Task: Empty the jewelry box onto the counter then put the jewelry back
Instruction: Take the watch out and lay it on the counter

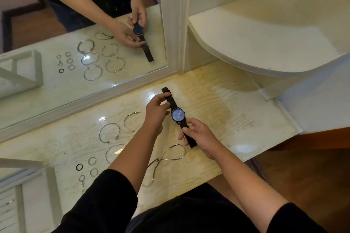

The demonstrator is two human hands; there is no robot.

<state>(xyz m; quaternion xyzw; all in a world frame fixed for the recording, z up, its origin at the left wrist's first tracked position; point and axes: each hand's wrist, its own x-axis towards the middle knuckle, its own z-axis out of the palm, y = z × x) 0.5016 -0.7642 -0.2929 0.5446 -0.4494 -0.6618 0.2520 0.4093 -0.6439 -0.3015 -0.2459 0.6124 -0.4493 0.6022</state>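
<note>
I hold a black-strapped watch with a blue dial (178, 115) stretched out above the counter (236, 115). My left hand (157, 108) pinches the far strap end, and my right hand (198, 136) grips the near strap. Silver cuff bracelets (108, 131) (130, 120) (113, 152) lie on the counter to the left. A thin twisted silver choker (166, 159) rests under my forearms. Several small rings (92, 161) and a black ring (79, 167) sit near the white jewelry box (51, 185) at the lower left, which is partly cut off by the frame.
A white-framed mirror (94, 96) leans along the back left and repeats the scene. A curved white shelf (265, 43) juts out at the upper right. The counter ends at the right above a brown wooden floor (312, 166).
</note>
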